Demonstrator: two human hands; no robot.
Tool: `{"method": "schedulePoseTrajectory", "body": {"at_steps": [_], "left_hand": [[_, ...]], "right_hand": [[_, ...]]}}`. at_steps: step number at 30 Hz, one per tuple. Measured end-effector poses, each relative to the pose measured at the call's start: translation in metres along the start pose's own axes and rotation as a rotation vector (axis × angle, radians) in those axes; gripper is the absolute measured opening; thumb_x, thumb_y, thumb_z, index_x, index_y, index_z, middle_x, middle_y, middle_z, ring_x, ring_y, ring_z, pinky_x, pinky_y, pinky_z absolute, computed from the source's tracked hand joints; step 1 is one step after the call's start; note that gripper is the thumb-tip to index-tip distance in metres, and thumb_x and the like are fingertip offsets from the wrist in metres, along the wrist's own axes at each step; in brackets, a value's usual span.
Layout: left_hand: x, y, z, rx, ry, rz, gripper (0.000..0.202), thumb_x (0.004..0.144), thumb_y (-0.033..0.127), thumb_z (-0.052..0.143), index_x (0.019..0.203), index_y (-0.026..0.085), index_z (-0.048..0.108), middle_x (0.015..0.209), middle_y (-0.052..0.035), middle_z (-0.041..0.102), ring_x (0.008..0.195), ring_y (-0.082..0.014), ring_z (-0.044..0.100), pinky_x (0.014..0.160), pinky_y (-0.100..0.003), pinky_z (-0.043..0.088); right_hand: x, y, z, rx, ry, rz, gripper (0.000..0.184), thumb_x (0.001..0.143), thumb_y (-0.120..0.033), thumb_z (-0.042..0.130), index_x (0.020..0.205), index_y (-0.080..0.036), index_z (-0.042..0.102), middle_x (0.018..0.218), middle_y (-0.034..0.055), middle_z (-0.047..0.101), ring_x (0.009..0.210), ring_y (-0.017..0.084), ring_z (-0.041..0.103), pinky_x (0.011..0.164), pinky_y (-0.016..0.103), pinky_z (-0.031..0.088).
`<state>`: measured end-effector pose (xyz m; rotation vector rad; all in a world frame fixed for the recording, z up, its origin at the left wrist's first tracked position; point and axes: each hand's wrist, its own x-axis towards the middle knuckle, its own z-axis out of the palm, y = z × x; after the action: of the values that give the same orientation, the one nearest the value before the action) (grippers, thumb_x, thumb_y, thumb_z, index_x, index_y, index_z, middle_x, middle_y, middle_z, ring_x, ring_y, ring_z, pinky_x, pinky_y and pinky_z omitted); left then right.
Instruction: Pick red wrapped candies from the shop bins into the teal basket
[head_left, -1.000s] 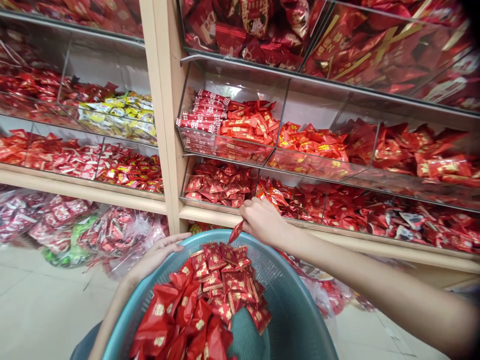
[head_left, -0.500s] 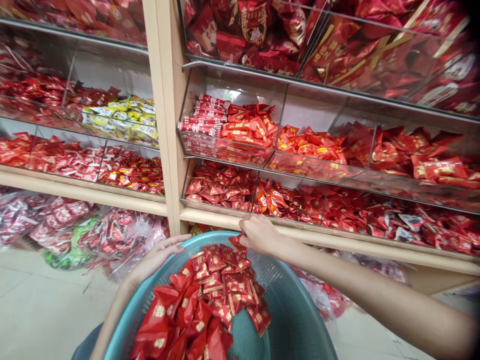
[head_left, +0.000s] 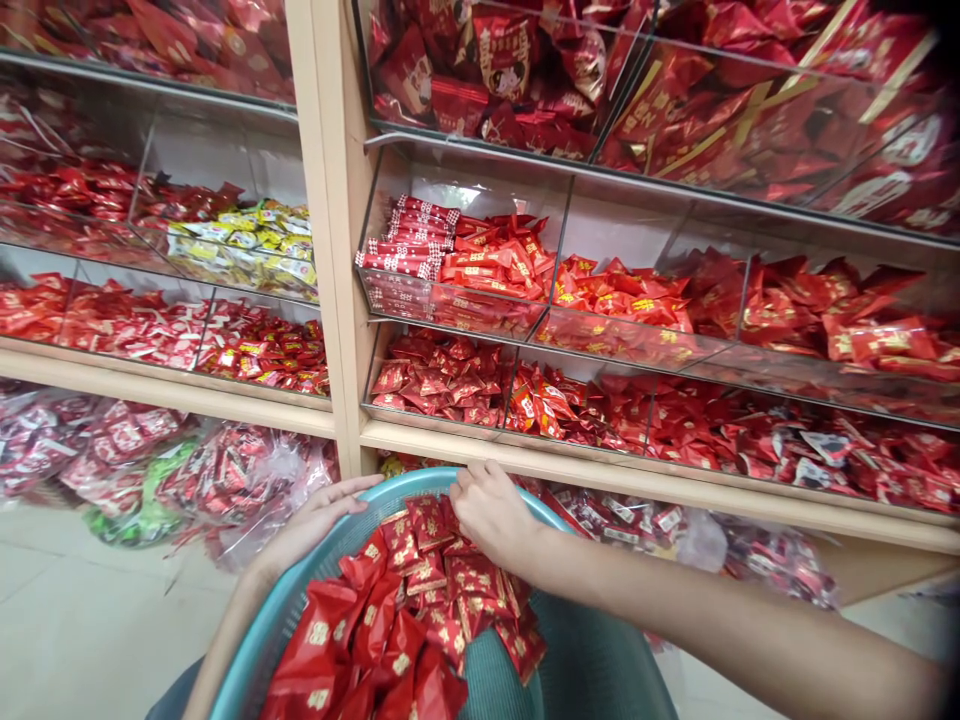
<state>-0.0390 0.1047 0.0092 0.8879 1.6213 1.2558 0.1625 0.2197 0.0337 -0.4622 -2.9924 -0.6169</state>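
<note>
A teal plastic basket [head_left: 244, 640] is tilted before me, its far rim close to the shelf front. Small dark-red wrapped candies [head_left: 476, 577] with gold print lie in it, alongside larger, brighter red packets [head_left: 319, 632]. My left hand [head_left: 319, 525] holds the basket's left rim, fingers stretched along the edge and the thumb out of sight. My right hand [head_left: 491, 515] is inside the far rim, over the small candies. Its fingers are curled closed and touch the pile; whatever lies between the fingertips is hidden.
A wooden shelf unit [head_left: 334, 250] with clear-walled compartments of red packets fills the background. Yellow-and-white packets [head_left: 255, 240] sit in one left compartment. Under the bottom ledge [head_left: 420, 443], clear bags of candy [head_left: 217, 475] lie on the tiled floor [head_left: 52, 600].
My right hand has moved left and down from the basket's far rim onto the small candies. A red packet seen at its fingertips before is now hidden. My left hand stays on the rim.
</note>
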Motion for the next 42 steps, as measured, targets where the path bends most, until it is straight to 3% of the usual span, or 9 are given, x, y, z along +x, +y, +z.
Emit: {"method": "schedulePoseTrajectory", "body": {"at_steps": [3,6,13,21,25,33,38,42], "left_hand": [[0.0,0.001,0.0,0.018,0.002,-0.004,0.046,0.06,0.035,0.063,0.103,0.02,0.067,0.11,-0.0024,0.067,0.101,-0.0276,0.06,0.09,-0.034,0.045],[0.002,-0.001,0.0,0.018,-0.002,0.0,0.048,0.06,0.034,0.063,0.105,0.019,0.066,0.111,-0.0033,0.066,0.102,-0.027,0.059,0.09,-0.033,0.044],[0.009,-0.015,-0.007,0.003,-0.007,0.039,0.047,0.062,0.033,0.064,0.107,0.02,0.065,0.115,-0.0052,0.064,0.105,-0.026,0.058,0.094,-0.034,0.04],[0.011,-0.021,-0.009,-0.041,-0.044,0.031,0.051,0.063,0.033,0.065,0.112,0.019,0.062,0.112,-0.0049,0.066,0.104,-0.0245,0.058,0.091,-0.031,0.042],[0.011,-0.021,-0.01,-0.037,-0.044,0.023,0.051,0.063,0.033,0.066,0.112,0.019,0.061,0.114,-0.0053,0.065,0.106,-0.026,0.057,0.093,-0.033,0.041],[0.01,-0.016,-0.008,-0.057,-0.04,0.012,0.05,0.061,0.033,0.068,0.109,0.019,0.064,0.11,-0.0058,0.066,0.104,-0.0273,0.057,0.094,-0.035,0.041],[0.011,-0.019,-0.008,-0.071,-0.053,0.013,0.05,0.063,0.032,0.066,0.112,0.02,0.061,0.107,-0.0051,0.068,0.1,-0.0263,0.06,0.093,-0.037,0.041],[0.011,-0.019,-0.007,-0.048,-0.059,0.02,0.047,0.065,0.031,0.064,0.111,0.021,0.062,0.106,-0.0038,0.068,0.101,-0.0255,0.059,0.091,-0.036,0.042]], "right_hand": [[0.003,0.001,-0.008,0.068,-0.014,-0.006,0.013,0.078,-0.023,0.055,0.078,-0.013,0.062,0.078,0.0102,0.06,0.083,0.024,0.051,0.072,0.035,0.036],[0.018,0.02,-0.021,0.168,-0.002,0.041,0.024,0.08,-0.038,0.054,0.08,-0.015,0.061,0.083,0.0091,0.061,0.085,0.022,0.052,0.073,0.033,0.036],[0.079,0.075,-0.026,0.034,0.244,0.145,0.014,0.088,-0.02,0.042,0.09,-0.016,0.055,0.095,0.0087,0.057,0.091,0.021,0.046,0.073,0.031,0.032],[0.102,0.077,0.0,-0.116,0.32,0.059,0.016,0.089,-0.016,0.038,0.087,-0.016,0.054,0.093,0.0072,0.055,0.089,0.021,0.043,0.073,0.033,0.029],[0.106,0.08,0.004,-0.142,0.353,0.061,0.018,0.09,-0.016,0.037,0.086,-0.016,0.054,0.091,0.0076,0.055,0.088,0.021,0.043,0.073,0.033,0.027],[0.091,0.092,-0.029,-0.023,0.477,0.239,0.018,0.089,-0.019,0.038,0.086,-0.015,0.055,0.09,0.0077,0.056,0.085,0.021,0.043,0.07,0.032,0.026],[0.055,0.09,-0.051,0.12,0.57,0.243,0.014,0.087,-0.022,0.043,0.08,-0.017,0.055,0.086,0.0058,0.057,0.081,0.019,0.044,0.069,0.03,0.028],[0.02,0.075,-0.056,0.309,0.509,0.182,0.011,0.084,-0.022,0.048,0.077,-0.018,0.055,0.081,0.0028,0.057,0.078,0.016,0.045,0.068,0.028,0.029]]}}
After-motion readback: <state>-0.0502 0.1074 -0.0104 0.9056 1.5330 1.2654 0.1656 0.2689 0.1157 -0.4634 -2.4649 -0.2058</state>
